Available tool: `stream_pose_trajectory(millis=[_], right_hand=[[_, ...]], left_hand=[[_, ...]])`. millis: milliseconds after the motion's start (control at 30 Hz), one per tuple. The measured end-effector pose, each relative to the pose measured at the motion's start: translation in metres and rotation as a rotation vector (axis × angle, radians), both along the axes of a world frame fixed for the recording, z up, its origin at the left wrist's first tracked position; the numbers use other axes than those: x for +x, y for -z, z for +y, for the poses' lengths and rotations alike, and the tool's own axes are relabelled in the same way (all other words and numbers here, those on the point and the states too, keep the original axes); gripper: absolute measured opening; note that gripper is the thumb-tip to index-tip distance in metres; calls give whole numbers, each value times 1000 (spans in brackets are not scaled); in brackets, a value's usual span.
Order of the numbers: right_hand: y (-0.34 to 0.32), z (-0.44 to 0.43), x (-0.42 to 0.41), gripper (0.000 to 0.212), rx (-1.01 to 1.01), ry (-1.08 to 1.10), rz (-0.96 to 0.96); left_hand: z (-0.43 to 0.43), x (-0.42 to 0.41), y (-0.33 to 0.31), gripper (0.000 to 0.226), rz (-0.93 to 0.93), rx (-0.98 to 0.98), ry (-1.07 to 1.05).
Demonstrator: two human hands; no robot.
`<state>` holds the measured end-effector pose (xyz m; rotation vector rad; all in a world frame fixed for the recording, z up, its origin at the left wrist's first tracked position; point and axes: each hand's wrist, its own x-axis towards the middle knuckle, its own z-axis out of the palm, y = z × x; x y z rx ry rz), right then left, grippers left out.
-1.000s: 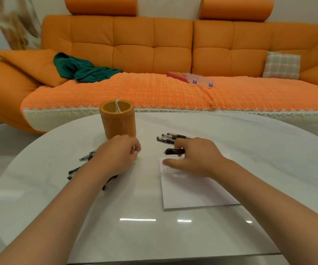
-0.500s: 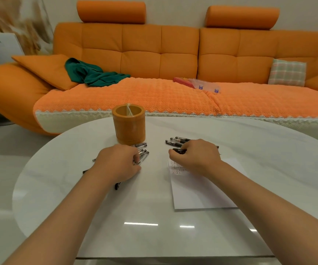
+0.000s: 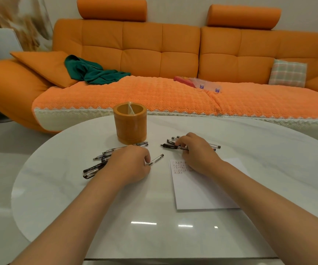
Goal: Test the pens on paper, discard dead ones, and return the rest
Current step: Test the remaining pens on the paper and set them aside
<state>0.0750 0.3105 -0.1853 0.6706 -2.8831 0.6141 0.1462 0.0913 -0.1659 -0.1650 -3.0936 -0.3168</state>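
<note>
left pile [image 3: 97, 165]: a loose bunch of pens lies on the white table [image 3: 58, 188], kept apart from the other group. it is probably one sort from the testing, but which sort i cannot say.
left hand [image 3: 129, 166]: knuckles up on the table, fingers curled round a clear pen [image 3: 156, 159].
clear pen: its end pokes out toward the paper, likely the next one to try.
pen holder [image 3: 130, 124]: an orange cup, upright just behind both piles. no pen shows in it, so it looks ready to take back the working ones.
right pile [image 3: 172, 140]: a few pens lie side by side beyond the paper, apparently already sorted.
right hand [image 3: 196, 153]: fingers bent down onto a dark pen [image 3: 168, 146] at the front of that pile. the thumb is hidden, so i cannot tell whether it pinches the pen or only touches it.
paper [image 3: 202, 190]: flat under the right wrist, with small scribbles [image 3: 179, 166] at its far corner, within easy reach.
hidden: both hands cover parts of the piles, so the pen count is unclear. the scribbles are too small to read, and no bin is in view.
</note>
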Motion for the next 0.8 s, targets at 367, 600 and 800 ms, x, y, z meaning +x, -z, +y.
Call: stream_pose_trajectory(millis=[367,600,800], right_hand=[[-11,-1,5,37,-1,-87,215],[-26,-8,35,21,-67,-247,60],[-20,17,30,16,-180,-110,-45]], left_hand=[[7,0,1,21,86,114,41],[16,4,-4,17,169,319,136],[5,3,0,19,69,249,79]])
